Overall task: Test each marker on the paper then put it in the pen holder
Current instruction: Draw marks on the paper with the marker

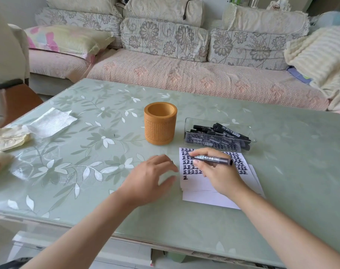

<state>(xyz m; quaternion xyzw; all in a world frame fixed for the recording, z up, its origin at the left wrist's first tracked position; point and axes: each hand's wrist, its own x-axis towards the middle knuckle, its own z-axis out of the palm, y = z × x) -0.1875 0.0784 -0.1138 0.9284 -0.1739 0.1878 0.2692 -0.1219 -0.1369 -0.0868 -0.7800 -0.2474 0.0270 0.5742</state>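
Observation:
My right hand point(213, 169) grips a black marker point(213, 159) lying nearly level over the white paper point(208, 197), its tip end pointing left. Rows of black test characters fill the top of the sheet, and one lone character sits lower left. My left hand point(151, 177) hovers just left of the paper with its fingers curled. A small dark piece, apparently the marker cap point(172, 162), peeks out at its fingertips. The orange cylindrical pen holder point(160, 124) stands upright behind my left hand, and no markers show inside it.
A clear plastic tray point(186, 131) with several black markers point(221, 133) sits behind the paper, right of the holder. A white napkin point(52, 121) and crumpled cloth point(8, 136) lie at the table's left. A sofa runs along the far side of the green floral tabletop point(87, 152).

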